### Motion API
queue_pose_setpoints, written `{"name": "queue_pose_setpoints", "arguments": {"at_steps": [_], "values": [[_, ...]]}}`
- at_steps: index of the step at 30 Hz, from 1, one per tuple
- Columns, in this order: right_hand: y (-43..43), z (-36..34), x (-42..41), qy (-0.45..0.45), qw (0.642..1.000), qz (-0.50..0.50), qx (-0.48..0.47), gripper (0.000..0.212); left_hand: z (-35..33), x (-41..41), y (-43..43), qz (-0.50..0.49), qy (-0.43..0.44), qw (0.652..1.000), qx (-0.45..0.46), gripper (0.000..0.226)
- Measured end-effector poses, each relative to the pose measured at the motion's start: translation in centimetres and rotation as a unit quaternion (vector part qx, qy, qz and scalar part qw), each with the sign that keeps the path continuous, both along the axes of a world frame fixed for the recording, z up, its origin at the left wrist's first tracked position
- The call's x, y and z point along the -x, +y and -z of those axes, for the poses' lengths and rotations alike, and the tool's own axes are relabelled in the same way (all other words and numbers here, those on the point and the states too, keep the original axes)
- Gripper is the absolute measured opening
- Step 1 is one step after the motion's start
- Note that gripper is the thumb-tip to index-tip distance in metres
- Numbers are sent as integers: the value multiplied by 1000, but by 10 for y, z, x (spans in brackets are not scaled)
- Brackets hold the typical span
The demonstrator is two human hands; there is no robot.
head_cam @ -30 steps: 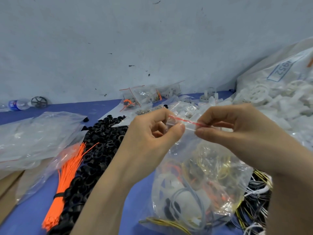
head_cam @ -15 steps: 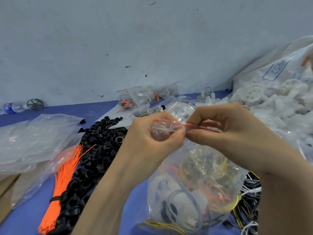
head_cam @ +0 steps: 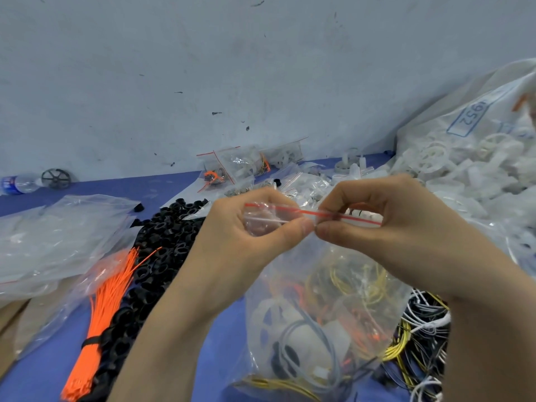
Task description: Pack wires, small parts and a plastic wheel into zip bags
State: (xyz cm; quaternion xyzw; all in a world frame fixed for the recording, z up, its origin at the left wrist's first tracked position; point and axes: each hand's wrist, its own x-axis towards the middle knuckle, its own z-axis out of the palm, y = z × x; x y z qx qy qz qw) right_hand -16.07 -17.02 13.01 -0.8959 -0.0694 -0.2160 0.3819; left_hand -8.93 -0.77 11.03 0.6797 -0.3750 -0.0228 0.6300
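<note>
Both hands pinch the red-striped top of a clear zip bag above the blue table: left hand and right hand, thumbs meeting; inside show a white wheel, grey, yellow and orange wires

Clear zip bag, red seal stripe; inside white wheel, grey, yellow, orange wires. Left: orange ties, black band; black rings. Blue table. Far right: white parts. Grey wall.
</note>
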Motion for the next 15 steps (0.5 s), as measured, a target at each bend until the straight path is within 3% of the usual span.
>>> {"name": "queue_pose_setpoints", "arguments": {"at_steps": [15], "values": [[-7, 0, 3, 7, 1000, 2, 12, 7, 0, -4, 2, -15, 38, 999, 13, 20]]}}
